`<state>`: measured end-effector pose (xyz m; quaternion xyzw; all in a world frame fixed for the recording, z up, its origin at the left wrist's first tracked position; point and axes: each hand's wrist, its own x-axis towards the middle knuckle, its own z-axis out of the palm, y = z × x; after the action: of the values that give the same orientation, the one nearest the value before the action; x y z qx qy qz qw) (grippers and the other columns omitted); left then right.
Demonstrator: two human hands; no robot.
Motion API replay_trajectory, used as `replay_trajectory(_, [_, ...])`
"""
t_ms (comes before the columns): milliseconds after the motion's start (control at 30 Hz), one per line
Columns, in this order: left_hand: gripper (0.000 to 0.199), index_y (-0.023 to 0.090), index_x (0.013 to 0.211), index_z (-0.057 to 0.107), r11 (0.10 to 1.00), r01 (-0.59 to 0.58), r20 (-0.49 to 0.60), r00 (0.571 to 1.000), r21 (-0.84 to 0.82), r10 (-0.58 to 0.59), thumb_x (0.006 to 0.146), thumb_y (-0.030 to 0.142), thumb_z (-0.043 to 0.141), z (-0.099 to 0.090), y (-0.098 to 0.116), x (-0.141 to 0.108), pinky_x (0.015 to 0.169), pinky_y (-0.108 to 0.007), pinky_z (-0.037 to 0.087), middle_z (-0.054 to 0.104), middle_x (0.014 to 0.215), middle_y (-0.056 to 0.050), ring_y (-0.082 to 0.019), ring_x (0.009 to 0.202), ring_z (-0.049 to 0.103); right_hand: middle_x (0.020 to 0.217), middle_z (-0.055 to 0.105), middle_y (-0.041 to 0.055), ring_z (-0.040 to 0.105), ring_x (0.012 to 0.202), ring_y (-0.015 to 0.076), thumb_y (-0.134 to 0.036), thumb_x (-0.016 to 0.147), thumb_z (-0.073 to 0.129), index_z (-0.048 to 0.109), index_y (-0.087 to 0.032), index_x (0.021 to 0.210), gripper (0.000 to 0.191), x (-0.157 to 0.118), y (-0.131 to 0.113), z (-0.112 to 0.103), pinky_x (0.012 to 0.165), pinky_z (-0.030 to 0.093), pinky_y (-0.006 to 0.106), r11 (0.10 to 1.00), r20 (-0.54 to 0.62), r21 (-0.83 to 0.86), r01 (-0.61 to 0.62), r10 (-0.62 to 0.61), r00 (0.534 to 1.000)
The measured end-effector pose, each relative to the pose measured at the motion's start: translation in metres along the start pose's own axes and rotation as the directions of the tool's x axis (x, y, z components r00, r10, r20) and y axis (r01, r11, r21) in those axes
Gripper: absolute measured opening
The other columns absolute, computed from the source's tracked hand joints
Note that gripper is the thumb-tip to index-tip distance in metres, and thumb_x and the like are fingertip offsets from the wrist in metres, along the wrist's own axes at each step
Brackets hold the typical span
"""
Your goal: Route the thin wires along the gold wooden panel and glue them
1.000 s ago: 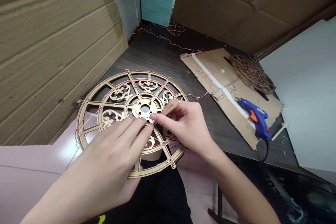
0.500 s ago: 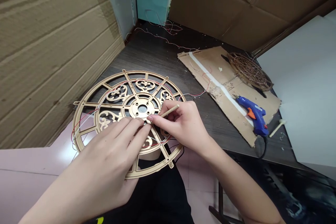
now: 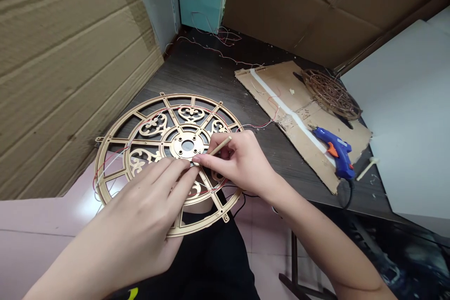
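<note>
A round openwork wooden wheel frame (image 3: 176, 146) with spokes, heart-shaped scrolls and a pierced hub lies tilted over the table's near edge. My left hand (image 3: 151, 204) grips it from the near left, its fingers pressed on top close to the hub. Pinched in my right hand (image 3: 242, 161) is a thin wooden stick (image 3: 222, 144), slanting down toward the hub beside my left fingertips. The stick's lower end is hidden by my fingers. Thin red and white wires (image 3: 114, 158) run around the frame.
On the dark table (image 3: 200, 68), a cardboard sheet (image 3: 277, 86) carries a blue glue gun (image 3: 335, 150) and a darker openwork wheel (image 3: 328, 93). Another short stick (image 3: 365, 169) lies near the right edge. Loose wires trail behind. Cardboard panels (image 3: 70, 70) stand at left and back.
The whole view has shifted slightly, so everything sits a little further left. Both hands keep their grip near the hub, and the stick leans slightly lower.
</note>
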<state>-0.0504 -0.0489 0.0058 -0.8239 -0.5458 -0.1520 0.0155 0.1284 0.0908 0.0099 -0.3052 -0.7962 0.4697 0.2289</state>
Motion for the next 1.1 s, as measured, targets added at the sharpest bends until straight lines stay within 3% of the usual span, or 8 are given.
replay_trajectory(267, [0.064, 0.009, 0.137, 0.053, 1.000, 0.004, 0.014, 1.000, -0.007, -0.004, 0.073, 0.006, 0.054, 0.001, 0.000, -0.001, 0.109, -0.056, 0.050, 0.057, 0.137, -0.019, -0.036, 0.130, 0.054, 0.057, 0.058, -0.0061, 0.046, 0.053, 0.0053, -0.027, 0.090, 0.080, 0.060, -0.015, 0.065, 0.034, 0.006, -0.009, -0.003, 0.059, 0.037, 0.022, 0.989, 0.044, -0.126, 0.079, -0.074, 0.996])
replay_trajectory(500, [0.066, 0.006, 0.140, 0.051, 1.000, -0.022, -0.035, 0.999, 0.012, 0.023, 0.075, 0.005, 0.055, -0.002, 0.001, 0.001, 0.106, -0.052, 0.049, 0.058, 0.137, -0.020, -0.037, 0.128, 0.055, 0.061, 0.062, -0.0017, 0.051, 0.053, 0.0073, -0.042, 0.089, 0.081, 0.065, -0.015, 0.069, 0.038, 0.009, -0.001, -0.004, 0.050, 0.035, 0.022, 0.995, 0.024, 0.072, -0.067, 0.066, 0.998])
replay_trajectory(767, [0.066, 0.007, 0.139, 0.052, 1.000, -0.023, -0.036, 0.999, 0.011, 0.023, 0.073, 0.005, 0.054, -0.003, 0.002, 0.001, 0.108, -0.049, 0.044, 0.058, 0.137, -0.017, -0.034, 0.128, 0.054, 0.065, 0.066, 0.0013, 0.055, 0.054, 0.0088, -0.043, 0.088, 0.082, 0.068, -0.014, 0.068, 0.038, 0.006, 0.001, -0.004, 0.049, 0.038, 0.022, 0.982, 0.034, 0.127, -0.142, 0.139, 0.990])
replay_trajectory(1100, [0.066, 0.010, 0.138, 0.054, 1.000, -0.005, -0.020, 1.000, -0.007, 0.005, 0.072, 0.004, 0.054, -0.001, 0.003, -0.001, 0.111, -0.049, 0.044, 0.058, 0.140, -0.016, -0.033, 0.130, 0.054, 0.071, 0.066, -0.0005, 0.055, 0.060, 0.0096, -0.037, 0.092, 0.078, 0.067, -0.015, 0.075, 0.029, 0.002, 0.004, 0.000, 0.053, 0.039, 0.023, 0.993, -0.045, 0.113, -0.032, 0.038, 0.998])
